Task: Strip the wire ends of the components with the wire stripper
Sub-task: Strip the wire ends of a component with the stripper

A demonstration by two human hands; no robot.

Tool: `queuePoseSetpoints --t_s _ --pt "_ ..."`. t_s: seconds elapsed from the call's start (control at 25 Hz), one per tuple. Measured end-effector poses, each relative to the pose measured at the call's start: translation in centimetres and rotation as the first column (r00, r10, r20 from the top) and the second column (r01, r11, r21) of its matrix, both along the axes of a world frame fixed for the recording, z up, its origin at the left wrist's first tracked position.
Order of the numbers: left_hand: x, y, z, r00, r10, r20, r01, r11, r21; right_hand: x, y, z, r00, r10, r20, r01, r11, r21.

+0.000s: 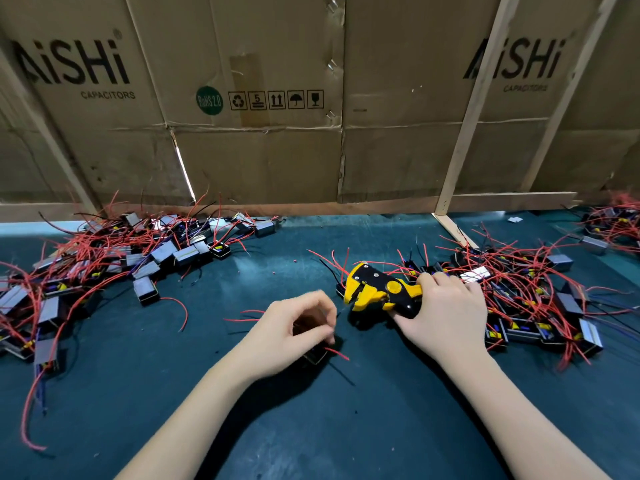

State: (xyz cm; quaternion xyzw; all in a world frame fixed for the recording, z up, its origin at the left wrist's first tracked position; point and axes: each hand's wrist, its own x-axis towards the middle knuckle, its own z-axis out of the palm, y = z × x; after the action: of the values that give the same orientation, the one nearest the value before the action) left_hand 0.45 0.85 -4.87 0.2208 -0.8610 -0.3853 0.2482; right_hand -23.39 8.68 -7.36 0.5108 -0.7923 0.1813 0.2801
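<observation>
Your left hand has its fingers curled around one small component just above the surface; your right hand clenches the wire stripper, its nose aimed left at a thin wire. Heaps of components lie both sides, so much likely remains. Both forearms angle inward.

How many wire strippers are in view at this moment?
1. The yellow-and-black wire stripper is gripped by the right hand, right of centre on the mat. Others could lie hidden under the component piles.
</observation>
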Motion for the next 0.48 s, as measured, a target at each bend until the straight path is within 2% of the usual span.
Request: queuePoseSetpoints --t_s 0.12,0.2,0.36,0.48 --pt "0.8 -0.6 0.5 0.988 -0.103 0.112 0.104 0.995 -0.004 -0.7 0.1 -0.1 0.997 -0.032 0.067 0.032 0.999 0.004" --pt "0.9 -0.6 0.4 0.993 -0.086 0.085 0.085 0.996 0.009 -0.8 0.2 0.0 0.996 -0.037 0.087 0.036 0.999 0.017" --pt "-0.3 -0.2 -0.2 0.982 0.188 -0.005 -0.188 0.982 0.001 -0.4 0.3 0.1 0.999 -0.012 0.047 0.011 1.0 0.022" --pt "-0.7 0.1 -0.6 0.946 0.325 0.009 -0.325 0.946 -0.005 0.2 0.2 0.2 1.0 -0.013 0.01 0.013 0.999 0.037"
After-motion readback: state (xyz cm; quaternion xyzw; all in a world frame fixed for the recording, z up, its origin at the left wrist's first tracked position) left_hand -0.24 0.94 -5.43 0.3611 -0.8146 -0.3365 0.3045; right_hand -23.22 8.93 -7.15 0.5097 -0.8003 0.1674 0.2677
